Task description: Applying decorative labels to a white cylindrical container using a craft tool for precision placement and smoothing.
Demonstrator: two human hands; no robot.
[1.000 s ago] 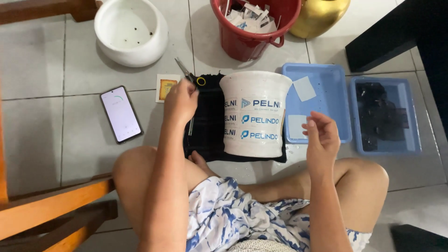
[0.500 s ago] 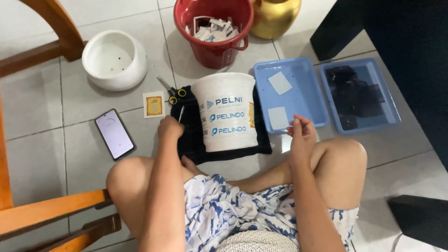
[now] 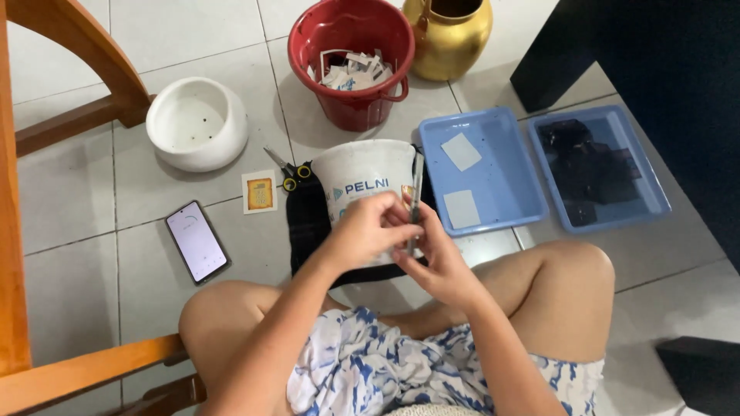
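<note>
Over the white bucket (image 3: 362,177), both hands were brought together, where half a second before they were held apart. A thin dark stick (image 3: 416,192) was pinched upright by the right hand (image 3: 435,258). The left hand (image 3: 370,227) was curled shut against it. 2 blue trays (image 3: 516,204) were seen beside it.

A phone (image 3: 197,242) lies on the floor tiles at left, its screen lit pale. Just right of it sits a small square packet (image 3: 259,191), white with an orange-yellow centre. The white bucket (image 3: 362,176) wears blue printed lettering. Torn white wrappers (image 3: 348,71) fill the red bucket (image 3: 339,108).
</note>
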